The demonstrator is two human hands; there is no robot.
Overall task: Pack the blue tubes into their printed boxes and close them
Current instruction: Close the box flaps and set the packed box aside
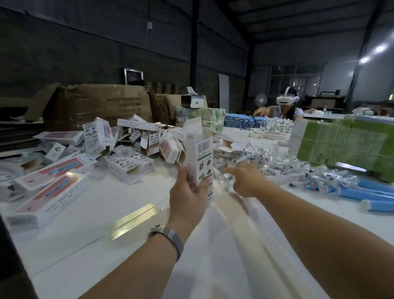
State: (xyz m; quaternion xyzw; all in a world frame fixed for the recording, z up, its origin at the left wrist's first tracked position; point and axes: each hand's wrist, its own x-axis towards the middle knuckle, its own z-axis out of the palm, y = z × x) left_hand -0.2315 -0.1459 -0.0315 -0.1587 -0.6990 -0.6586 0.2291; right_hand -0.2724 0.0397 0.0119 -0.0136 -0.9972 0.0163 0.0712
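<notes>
My left hand [189,191] grips a white printed box [199,154] upright above the table, its top flap open. My right hand [245,178] stretches forward with loose fingers over a heap of small clear-wrapped parts [260,157]; I cannot make out anything held in it. Several blue tubes [384,197] lie at the right on the white table [121,214]. A pile of open printed boxes [126,149] sits left of the held box, and longer red-and-white boxes [51,186] lie nearer at the left.
Brown cartons [101,105] stand at the back left. A green bundled stack [352,148] rises at the right. Stacked blue items [242,121] and green-printed packs [207,117] are farther back. A person wearing a headset [285,106] works across the table.
</notes>
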